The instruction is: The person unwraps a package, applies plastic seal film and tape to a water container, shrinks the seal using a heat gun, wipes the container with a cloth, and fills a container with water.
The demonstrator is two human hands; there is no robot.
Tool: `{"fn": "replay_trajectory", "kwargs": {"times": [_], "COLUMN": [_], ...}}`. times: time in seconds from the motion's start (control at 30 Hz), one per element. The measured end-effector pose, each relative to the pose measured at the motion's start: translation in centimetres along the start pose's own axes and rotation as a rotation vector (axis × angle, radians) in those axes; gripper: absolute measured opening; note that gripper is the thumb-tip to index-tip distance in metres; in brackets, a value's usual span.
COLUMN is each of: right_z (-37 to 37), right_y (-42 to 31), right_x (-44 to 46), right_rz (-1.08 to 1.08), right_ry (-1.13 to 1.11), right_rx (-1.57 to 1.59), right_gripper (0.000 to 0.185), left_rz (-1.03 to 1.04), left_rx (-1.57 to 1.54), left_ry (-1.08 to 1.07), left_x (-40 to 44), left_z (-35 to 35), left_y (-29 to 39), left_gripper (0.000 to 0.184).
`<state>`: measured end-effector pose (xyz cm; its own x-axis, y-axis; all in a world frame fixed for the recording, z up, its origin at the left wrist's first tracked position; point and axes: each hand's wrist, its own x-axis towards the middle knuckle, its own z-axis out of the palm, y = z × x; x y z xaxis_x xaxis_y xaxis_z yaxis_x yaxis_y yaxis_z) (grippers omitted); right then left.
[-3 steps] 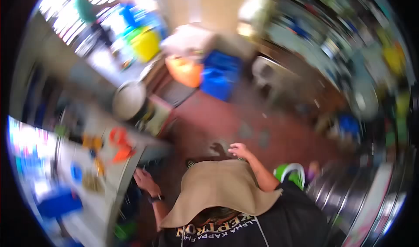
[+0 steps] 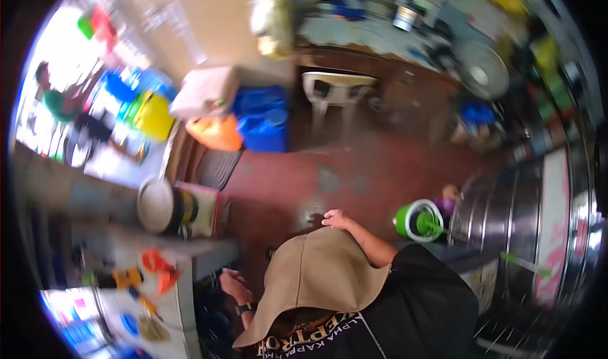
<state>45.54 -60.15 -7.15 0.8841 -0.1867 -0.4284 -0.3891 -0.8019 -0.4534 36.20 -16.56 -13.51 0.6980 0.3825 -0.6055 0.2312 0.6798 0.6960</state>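
Observation:
My left hand (image 2: 235,285), with a dark watch (image 2: 242,308) at its wrist, is low beside the edge of a white cabinet-like surface (image 2: 174,308). Its fingers look loosely apart, and I see nothing in them. My right hand (image 2: 337,219) is held out over the red floor (image 2: 285,175), fingers loosely bent, with no object visible in it. Between the arms, a tan hat (image 2: 323,264) hides part of the body, above a black shirt (image 2: 424,302) with lettering.
Blue jerrycan (image 2: 263,121), orange container (image 2: 215,133) and white plastic chair (image 2: 339,86) stand ahead. A white-and-green bucket (image 2: 419,221) is right, beside a large metal tank (image 2: 494,200). A lidded drum (image 2: 156,205) stands left. Another person (image 2: 66,105) is outside the doorway.
The view has turned, so the room's objects shift left in the picture, and the blur has lessened. My left hand appears slightly lower and further right; my right hand is nearly unmoved.

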Motion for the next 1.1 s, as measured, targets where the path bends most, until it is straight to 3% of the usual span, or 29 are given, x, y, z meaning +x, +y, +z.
{"fn": "replay_trajectory", "kwargs": {"times": [0.03, 0.07, 0.1, 0.13, 0.17, 0.2, 0.27, 0.3, 0.37, 0.43, 0.5, 0.57, 0.63, 0.73, 0.8, 0.87, 0.97, 1.07, 1.1], "right_z": [2.4, 15.8, 23.3, 25.6, 25.9, 25.8, 25.8, 25.8, 26.6, 23.1, 24.0, 28.5, 29.9, 31.2, 31.4, 27.6, 20.4, 17.6, 15.6], "right_y": [-0.3, 2.5, 3.1, 4.2, 6.1, 7.7, 10.7, 12.6, 16.8, 18.2, 20.4, 25.0, 26.9, 29.3, 31.6, 31.3, 31.9, 34.7, 34.9], "right_x": [0.4, -2.8, -3.4, -2.7, -2.5, -2.9, -3.1, -2.9, -2.9, -5.0, -6.6, -8.2, -9.9, -12.8, -13.2, -13.1, -10.0, -5.8, -4.0], "right_rz": [0.005, -0.122, -0.042, 0.115, 0.273, 0.279, 0.564, 0.581, 0.545, 0.568, 0.614, 0.448, 0.558, 0.822, 1.137, 1.242, 1.148, 0.836, 0.836], "right_ry": [0.031, 0.031, -0.178, -0.274, -0.369, -0.345, -0.235, -0.203, -0.218, -0.168, -0.008, 0.079, 0.101, 0.131, 0.025, 0.106, 0.369, 0.654, 0.658], "right_rx": [-0.029, 0.045, 0.238, 0.49, 0.724, 0.762, 0.843, 0.887, 0.791, 0.912, 1.027, 1.101, 1.268, 1.532, 1.627, 1.765, 1.975, 2.181, 2.202], "right_gripper": [0.054, 0.041, 0.027, 0.024, 0.023, 0.023, 0.022, 0.022, 0.025, 0.031, 0.037, 0.037, 0.032, 0.026, 0.023, 0.024, 0.025, 0.021, 0.021], "left_rz": [-0.027, -0.081, -0.016, -0.053, -0.108, -0.159, -0.254, -0.248, -0.475, -0.59, -0.649, -0.689, -0.694, -0.656, -0.596, -0.54, -0.525, -0.597, -0.504], "left_rx": [0.06, 0.254, 0.404, 0.576, 0.733, 0.849, 1.068, 1.106, 1.146, 1.28, 1.506, 1.716, 1.869, 2.043, 2.114, 2.175, 2.136, 1.904, 1.841], "left_ry": [-0.139, -0.107, -0.042, -0.167, -0.294, -0.366, -0.481, -0.521, -0.48, -0.476, -0.512, -0.584, -0.692, -0.9, -1.059, -1.228, -1.437, -1.593, -1.604], "left_x": [3.2, 1.8, 2.0, 3.3, 3.9, 5.1, 8.4, 9.9, 12.0, 13.6, 14.8, 15.9, 17.0, 18.9, 20.5, 21.1, 19.9, 15.5, 13.4], "left_z": [0.7, -6.0, -6.7, -5.0, -2.8, -1.7, 0.5, 1.2, 2.7, 4.6, 6.5, 9.4, 14.2, 24.2, 32.5, 41.7, 57.7, 74.9, 79.8], "left_y": [0.6, 4.9, 6.0, 5.9, 5.5, 4.5, 2.7, 2.1, 0.8, -0.8, -2.9, -5.8, -10.0, -17.6, -23.2, -27.9, -34.5, -42.7, -45.7], "left_gripper": [0.021, 0.02, 0.02, 0.019, 0.019, 0.018, 0.021, 0.021, 0.019, 0.018, 0.017, 0.017, 0.017, 0.017, 0.018, 0.018, 0.019, 0.021, 0.021]}}
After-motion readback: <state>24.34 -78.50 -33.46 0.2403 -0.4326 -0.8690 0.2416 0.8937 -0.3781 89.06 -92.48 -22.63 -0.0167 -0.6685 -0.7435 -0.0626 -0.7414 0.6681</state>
